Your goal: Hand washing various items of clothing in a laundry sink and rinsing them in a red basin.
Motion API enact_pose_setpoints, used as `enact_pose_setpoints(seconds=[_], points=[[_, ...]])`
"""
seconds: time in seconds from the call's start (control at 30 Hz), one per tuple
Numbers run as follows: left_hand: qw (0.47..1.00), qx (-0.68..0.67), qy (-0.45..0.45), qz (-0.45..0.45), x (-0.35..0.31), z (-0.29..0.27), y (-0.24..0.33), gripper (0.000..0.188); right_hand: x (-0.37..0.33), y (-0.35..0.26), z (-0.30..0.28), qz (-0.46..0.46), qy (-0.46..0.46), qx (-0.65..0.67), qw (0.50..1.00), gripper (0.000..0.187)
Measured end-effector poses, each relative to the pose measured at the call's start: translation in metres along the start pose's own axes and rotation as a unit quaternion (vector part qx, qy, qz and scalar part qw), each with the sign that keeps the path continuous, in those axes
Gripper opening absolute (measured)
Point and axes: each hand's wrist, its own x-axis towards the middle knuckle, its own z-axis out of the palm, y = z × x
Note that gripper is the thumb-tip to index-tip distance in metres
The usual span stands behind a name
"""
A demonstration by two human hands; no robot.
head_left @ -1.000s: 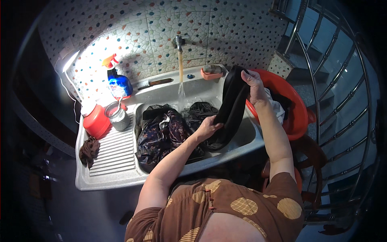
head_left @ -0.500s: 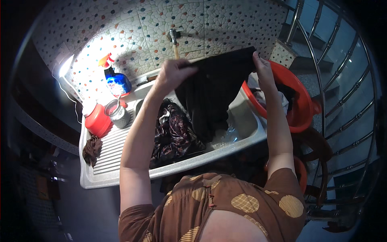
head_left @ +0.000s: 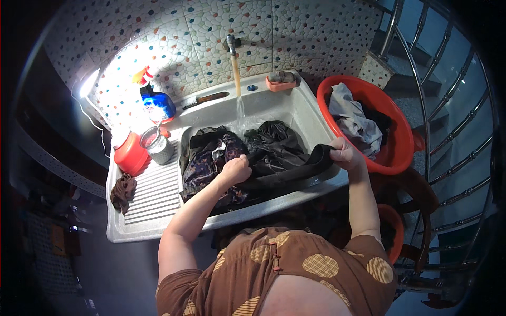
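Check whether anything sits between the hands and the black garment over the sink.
Nothing does: the left hand and right hand each grip an end of the black garment, stretched across the sink.

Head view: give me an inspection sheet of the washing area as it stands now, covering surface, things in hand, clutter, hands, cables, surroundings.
Surface: grey sink unit with a ribbed drainboard at its left; tap running into the basin.
Things in hand: black garment stretched between both hands over the basin; dark patterned clothes heaped under it.
Clutter: red container, metal cup, blue spray bottle, dark rag, brush, soap dish.
Hands: left hand and right hand both closed on the black garment.
Cables: thin white wire on the wall at left.
Surroundings: red basin of clothes at right, tiled wall, metal railing.
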Motion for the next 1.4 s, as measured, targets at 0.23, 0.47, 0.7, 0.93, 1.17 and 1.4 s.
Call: enact_pose_setpoints(seconds=[0.23,0.47,0.7,0.93,1.17,1.4], points=[[0.986,0.13,-0.03,-0.103,0.017,-0.011,0.012,0.025,0.009,-0.028,0.029,0.024,-0.082,-0.092,0.992,0.051],[0.985,0.103,-0.02,-0.138,0.024,-0.036,-0.023,0.039,0.005,-0.029,0.025,0.035,-0.043,-0.072,0.996,0.039],[0.915,-0.068,0.321,-0.237,0.017,-0.112,-0.054,0.032,0.023,-0.014,0.026,0.089,0.015,-0.314,0.945,0.046],[0.853,-0.304,0.346,-0.248,0.014,-0.101,-0.111,0.032,0.023,0.002,0.029,0.191,-0.004,-0.556,0.809,0.076],[0.733,-0.561,0.292,-0.249,0.021,-0.072,-0.144,0.023,0.049,0.026,0.011,0.056,0.057,-0.56,0.825,0.028],[0.733,-0.625,0.249,0.1,0.014,-0.175,0.019,0.021,0.115,-0.061,0.05,-0.225,0.07,-0.369,0.899,0.021]])
